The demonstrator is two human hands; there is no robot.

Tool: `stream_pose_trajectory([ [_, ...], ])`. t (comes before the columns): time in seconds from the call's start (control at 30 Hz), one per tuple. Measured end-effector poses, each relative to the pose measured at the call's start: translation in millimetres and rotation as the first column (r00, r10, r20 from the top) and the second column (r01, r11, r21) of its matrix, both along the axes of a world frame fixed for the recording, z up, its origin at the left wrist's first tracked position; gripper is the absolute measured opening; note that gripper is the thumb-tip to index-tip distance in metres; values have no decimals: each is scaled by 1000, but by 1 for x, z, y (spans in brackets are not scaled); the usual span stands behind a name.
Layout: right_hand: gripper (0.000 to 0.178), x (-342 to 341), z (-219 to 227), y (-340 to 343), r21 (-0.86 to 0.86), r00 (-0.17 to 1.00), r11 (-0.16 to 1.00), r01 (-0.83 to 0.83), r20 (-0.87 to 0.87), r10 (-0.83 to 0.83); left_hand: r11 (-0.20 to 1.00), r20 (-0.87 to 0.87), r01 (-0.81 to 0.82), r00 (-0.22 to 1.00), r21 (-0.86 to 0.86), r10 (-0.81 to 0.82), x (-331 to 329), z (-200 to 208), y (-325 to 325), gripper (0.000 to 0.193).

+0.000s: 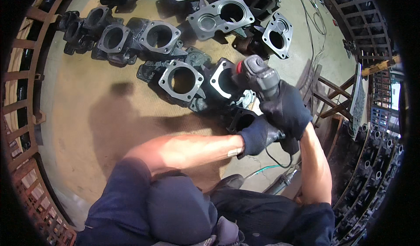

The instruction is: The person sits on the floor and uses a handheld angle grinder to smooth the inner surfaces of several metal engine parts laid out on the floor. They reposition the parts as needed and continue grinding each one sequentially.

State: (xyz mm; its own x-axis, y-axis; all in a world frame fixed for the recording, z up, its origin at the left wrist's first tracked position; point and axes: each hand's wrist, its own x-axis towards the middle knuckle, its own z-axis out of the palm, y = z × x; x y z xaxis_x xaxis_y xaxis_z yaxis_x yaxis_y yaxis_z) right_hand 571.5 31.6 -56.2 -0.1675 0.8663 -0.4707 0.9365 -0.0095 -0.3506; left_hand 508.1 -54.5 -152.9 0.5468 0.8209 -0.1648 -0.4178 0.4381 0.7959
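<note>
Both my hands wear dark gloves and hold a grey angle grinder [264, 80] with a red part near its head. My right hand [286, 108] is wrapped round its body just behind the head. Lower down, my left hand [259, 137] closes on the rear of the tool, its fingertips partly hidden. The grinder's head is over the right side of a dark metal casting [217, 80] with a bright machined flange; the disc cannot be made out. Left of it sits another casting [180, 98] with a round bore. A smaller bored part [242, 120] lies near my left hand.
More castings [159, 37] stand in rows beyond, on a tan sheet [74, 115]. A green hose [262, 169] and a second cylindrical tool [282, 182] lie by my legs. Cables [313, 23] trail at the far right. Metal racks [19, 75] flank both sides; a stand [334, 93] is right.
</note>
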Motion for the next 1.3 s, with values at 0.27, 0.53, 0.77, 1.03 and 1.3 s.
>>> stream_pose_trajectory([
  [0.27,59,7,6,-55,-191,982,981,27,-181,-62,999,-96,30,995,-27,-33,-5,19,-61,26],
  [0.53,54,7,2,-50,-147,992,987,66,-94,-80,995,39,16,999,-96,-12,7,-5,-61,29],
  [0.77,48,28,-9,-37,-21,993,996,89,-79,-91,969,-275,77,961,235,-10,7,11,-26,24],
  [1.03,51,31,-9,-75,-104,987,995,-9,-158,-8,963,-53,161,983,-216,-177,2,29,-70,35],
  [1.3,37,38,-6,-42,82,979,988,-133,-147,144,984,-226,171,962,48,-156,7,19,-30,26],
])
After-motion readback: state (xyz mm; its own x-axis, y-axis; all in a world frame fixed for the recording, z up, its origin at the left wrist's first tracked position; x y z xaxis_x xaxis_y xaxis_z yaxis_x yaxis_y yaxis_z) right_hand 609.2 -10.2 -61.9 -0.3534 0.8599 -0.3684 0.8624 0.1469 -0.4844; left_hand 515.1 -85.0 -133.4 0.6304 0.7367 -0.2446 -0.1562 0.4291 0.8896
